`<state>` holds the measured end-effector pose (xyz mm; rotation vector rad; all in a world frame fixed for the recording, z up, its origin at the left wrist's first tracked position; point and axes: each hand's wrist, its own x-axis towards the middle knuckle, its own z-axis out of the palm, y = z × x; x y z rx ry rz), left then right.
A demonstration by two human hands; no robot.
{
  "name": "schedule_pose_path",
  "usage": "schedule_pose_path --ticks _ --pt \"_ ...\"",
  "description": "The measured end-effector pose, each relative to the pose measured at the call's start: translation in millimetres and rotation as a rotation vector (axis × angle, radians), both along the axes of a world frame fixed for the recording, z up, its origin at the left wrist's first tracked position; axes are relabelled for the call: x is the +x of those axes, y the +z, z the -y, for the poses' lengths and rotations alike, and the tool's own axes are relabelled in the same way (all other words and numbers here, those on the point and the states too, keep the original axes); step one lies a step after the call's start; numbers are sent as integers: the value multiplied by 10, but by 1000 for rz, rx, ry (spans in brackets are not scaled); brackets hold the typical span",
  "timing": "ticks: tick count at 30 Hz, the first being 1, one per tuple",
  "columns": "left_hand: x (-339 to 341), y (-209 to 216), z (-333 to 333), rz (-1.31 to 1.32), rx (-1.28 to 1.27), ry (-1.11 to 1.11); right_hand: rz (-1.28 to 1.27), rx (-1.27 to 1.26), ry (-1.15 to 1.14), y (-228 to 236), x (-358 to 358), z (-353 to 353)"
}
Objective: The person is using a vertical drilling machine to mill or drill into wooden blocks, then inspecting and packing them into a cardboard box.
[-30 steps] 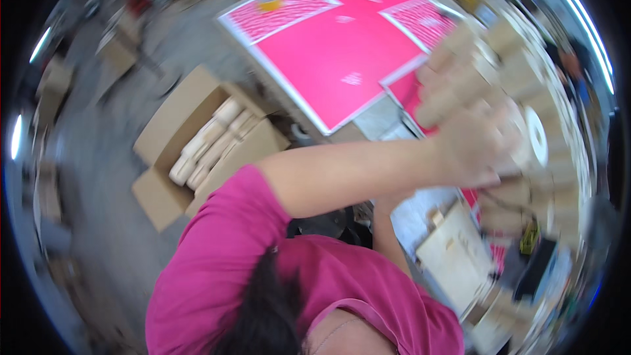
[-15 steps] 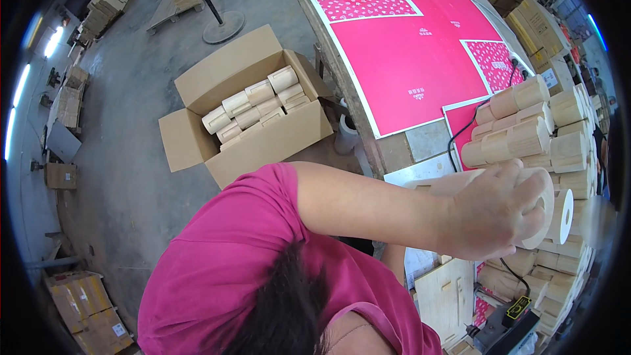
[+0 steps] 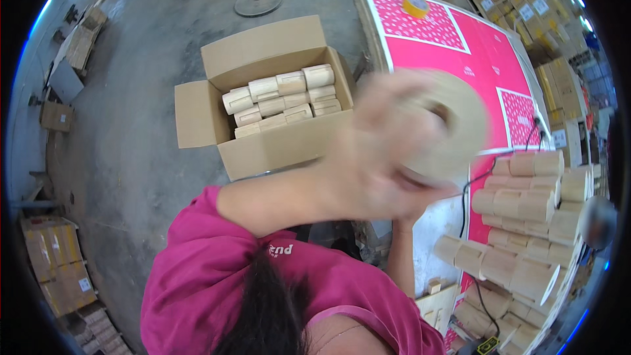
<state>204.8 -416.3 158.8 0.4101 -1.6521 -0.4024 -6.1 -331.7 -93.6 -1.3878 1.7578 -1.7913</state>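
Left hand [image 3: 384,141]: raised mid-frame, motion-blurred; fingers spread over the near end of a wooden cylinder [image 3: 463,128], clamped on it.
Held cylinder: in the air, between the open carton and the bench stack; round end face with 1 central hole turned to the camera; blurred, the rest of its length hidden.
Right hand [image 3: 417,206]: mostly hidden behind the left hand, below the held cylinder; can't tell if its fingers are closed or touching the wood.
Right forearm [image 3: 402,256]: comes up near the bench edge.
Open carton [image 3: 282,151]: on the concrete floor [image 3: 131,138], left of the bench, flaps out; grooved wooden cylinders [image 3: 292,83] lie in rows inside.
Bench stack [image 3: 516,204]: more wooden cylinders on their sides, at right; 1 loose cylinder [image 3: 486,263] lies angled at the near side, pale end facing right.
Pink printed sheet [image 3: 434,56]: flat on the bench, 2 patterned panels in view.
Yellow tape roll [image 3: 415,6]: on the far-left patterned panel.
Black cable [image 3: 465,204]: runs along the left of the stack.
Round-based stand [image 3: 258,3]: on the floor beyond the carton.
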Motion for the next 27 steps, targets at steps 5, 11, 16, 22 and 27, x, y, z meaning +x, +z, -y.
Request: schedule_pose_path --ticks 5,11,16,22,27 --pt "1391 -1008 350 -111 251 431 -702 127 327 255 545 1023" --pt "2227 -2452 426 -596 644 667 -1041 139 699 -223 1167 2285" --pt "2504 -3402 608 -981 1026 683 -1162 346 880 -887 1463 2871" --pt "2660 -4124 976 -974 1298 700 -1414 714 932 -1461 1686 3173" --pt "2662 -4056 1105 -1038 1401 636 -1480 657 767 -1548 1742 3348"
